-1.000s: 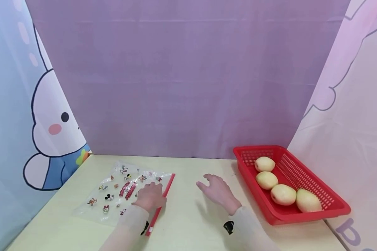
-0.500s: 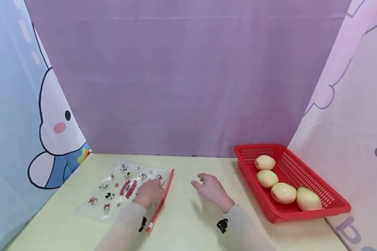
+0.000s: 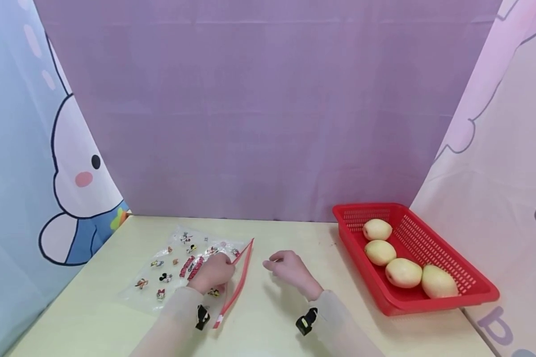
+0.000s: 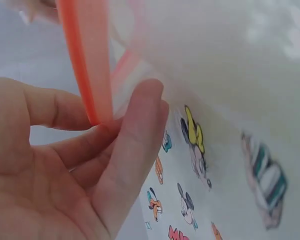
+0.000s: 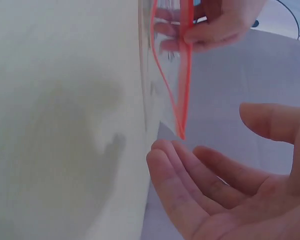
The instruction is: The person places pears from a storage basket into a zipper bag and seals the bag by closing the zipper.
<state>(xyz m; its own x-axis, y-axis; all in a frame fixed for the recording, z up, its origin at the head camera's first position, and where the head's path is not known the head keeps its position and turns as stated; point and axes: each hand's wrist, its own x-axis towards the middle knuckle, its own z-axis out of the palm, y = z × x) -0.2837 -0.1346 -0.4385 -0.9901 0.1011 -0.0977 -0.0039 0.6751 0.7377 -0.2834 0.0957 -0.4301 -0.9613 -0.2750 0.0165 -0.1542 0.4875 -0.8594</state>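
A clear zip bag (image 3: 176, 290) printed with cartoon characters lies on the left half of the table, its red zip edge facing right. My left hand (image 3: 212, 274) pinches the upper side of its mouth between thumb and fingers (image 4: 145, 107). The two red strips (image 5: 185, 85) stand apart along the middle and come together at the ends. To the right of the mouth, my right hand (image 3: 292, 272) is held over the table with nothing in it. Its fingers (image 5: 175, 185) are relaxed, slightly bent, just short of the bag's corner.
A red plastic basket (image 3: 437, 305) stands at the right of the table. Several pale yellow, pear-like fruits (image 3: 403, 273) lie inside it. Behind the table (image 3: 312, 337) hangs a purple cloth (image 3: 268, 109), with printed curtains on both sides.
My left hand has taken hold of the mouth's upper edge and lifted it, parting the red strips. The bag has shifted slightly right. My right hand has moved left towards the mouth.
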